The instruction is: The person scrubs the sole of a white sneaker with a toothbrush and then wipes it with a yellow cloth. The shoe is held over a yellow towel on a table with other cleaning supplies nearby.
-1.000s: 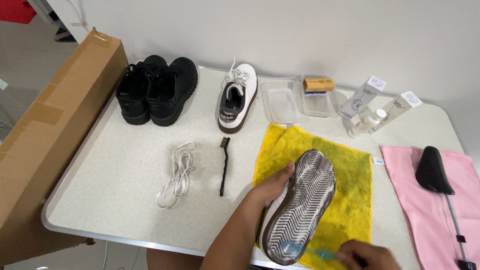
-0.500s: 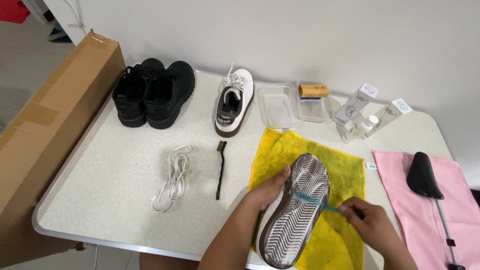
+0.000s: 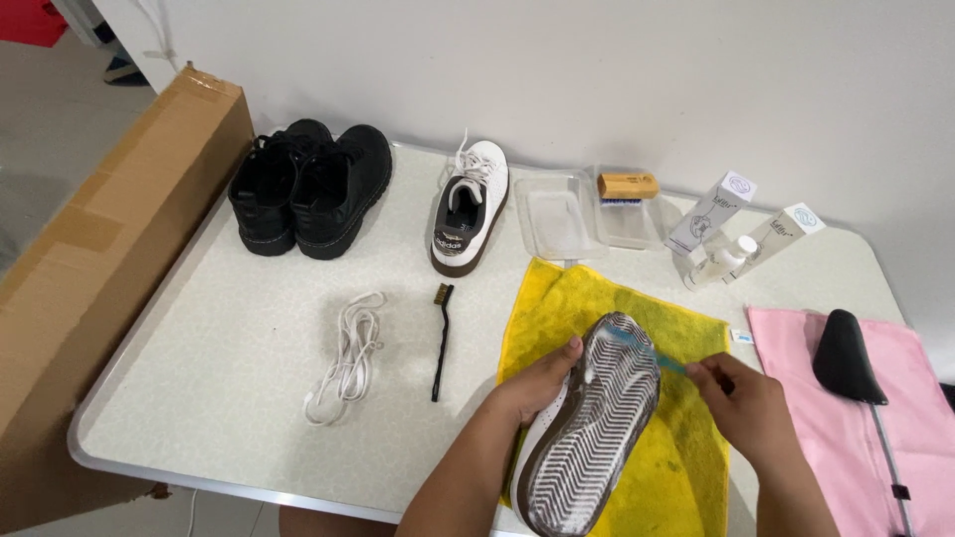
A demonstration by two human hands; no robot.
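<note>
Sneaker (image 3: 595, 418) is lying sole-up between the two hands, over a yellow cloth (image 3: 686, 438) that seems to be sitting under it to catch drips. The left hand (image 3: 537, 383) is cupping its side, fingers curled around the white upper and thumb pressing on the sole's edge, likely steadying it so the ridged tread is facing upward. The right hand (image 3: 746, 403) is pinching the handle of a blue toothbrush (image 3: 642, 348), whose head is resting across the toe end of the sole. Left of the left hand, a thin black brush (image 3: 440, 340) is lying on the table (image 3: 199, 348), and beyond it a loose bundle of white laces (image 3: 346, 356). Right of the right hand, a pink cloth (image 3: 846, 428) is carrying a black shoe tree (image 3: 846, 356). Farther ahead of the hands, the matching white sneaker (image 3: 470, 207) is standing upright, with a clear plastic tray (image 3: 555, 214) and a wooden-backed brush (image 3: 627, 186) beside it, plus two white boxes (image 3: 756, 221) and small bottles (image 3: 724, 261). A pair of black boots (image 3: 306, 189) is waiting at the far left, next to a long cardboard box (image 3: 90, 288).
</note>
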